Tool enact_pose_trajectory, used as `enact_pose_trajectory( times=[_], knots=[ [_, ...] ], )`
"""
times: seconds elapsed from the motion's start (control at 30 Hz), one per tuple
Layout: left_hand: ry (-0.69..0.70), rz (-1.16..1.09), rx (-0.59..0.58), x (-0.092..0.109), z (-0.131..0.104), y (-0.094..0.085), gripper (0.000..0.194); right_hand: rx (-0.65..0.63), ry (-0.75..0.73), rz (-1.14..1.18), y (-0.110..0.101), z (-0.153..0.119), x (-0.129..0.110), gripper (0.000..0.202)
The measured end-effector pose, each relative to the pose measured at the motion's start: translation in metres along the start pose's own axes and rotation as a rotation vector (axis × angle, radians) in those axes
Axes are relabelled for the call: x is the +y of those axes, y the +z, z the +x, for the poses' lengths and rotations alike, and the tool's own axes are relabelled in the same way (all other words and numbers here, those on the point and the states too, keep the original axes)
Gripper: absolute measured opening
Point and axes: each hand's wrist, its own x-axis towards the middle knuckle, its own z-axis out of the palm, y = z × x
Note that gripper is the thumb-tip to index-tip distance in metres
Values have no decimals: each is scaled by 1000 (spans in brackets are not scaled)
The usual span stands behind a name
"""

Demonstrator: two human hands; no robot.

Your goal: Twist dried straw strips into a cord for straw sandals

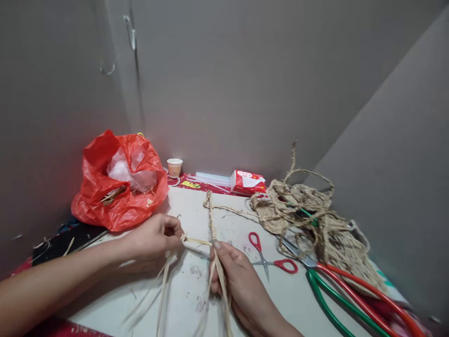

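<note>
Two pinches: left hand (156, 241) and right hand (236, 274) grip straw (197, 241) (likely light, pliable); best held beside braid (211, 220).

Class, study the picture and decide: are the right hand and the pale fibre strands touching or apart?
Touching. The head view shows the right hand pinching the pale fibre strands at the braided cord's near end, thumb on top.

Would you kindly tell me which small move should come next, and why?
I would probably have the left hand gently draw the pale, flat fibre strand snug, with the right hand steadying the thin, braided fibre cord: the strand spans the two hands, and the cord's near end sits at the right thumb.
</note>
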Motion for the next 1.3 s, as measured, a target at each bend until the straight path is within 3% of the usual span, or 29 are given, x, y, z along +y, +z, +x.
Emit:
enact_pose_trajectory(
  times=[0.1, 0.23, 0.33, 0.43, 0.5, 0.6, 0.7, 0.9, 1.03, 1.1, 1.23, 1.3],
  knots=[
    [-5, 243, -62, -7, -2, -9, 7, -49, 46, 64, 0, -1, 1, 36],
    [100, 559, 36, 3, -14, -13, 14, -81, 85, 124, 0, -4, -2, 34],
    [175, 637, 160, 15, -18, -11, 36, -88, 98, 96, 0, -5, -2, 33],
    [222, 506, 202, 16, -11, 2, 43, -109, 110, 34, -2, -5, 0, 34],
    [167, 296, 62, 9, 0, 16, 40, -121, 115, 10, -3, -5, 1, 34],
    [-34, -89, -169, -6, 15, 38, 26, -136, 117, -14, -3, -5, 1, 33],
    [-93, -243, -148, -14, 21, 48, 12, -155, 127, -39, -3, -4, -2, 34],
    [-123, -221, -126, -9, 12, 41, 15, -184, 139, -128, -8, -2, 0, 31],
    [-106, -49, -156, -5, 8, 20, 22, -206, 156, -54, -12, -1, 2, 27],
    [-38, 146, -106, -5, 7, 5, 24, -221, 168, 13, -11, -2, 1, 25],
    [140, 688, 260, -8, -5, -19, 24, -234, 184, 147, -6, -4, -4, 25],
    [254, 826, 352, -8, -17, -19, 21, -217, 186, 182, -3, -5, -5, 24]
  ],
)
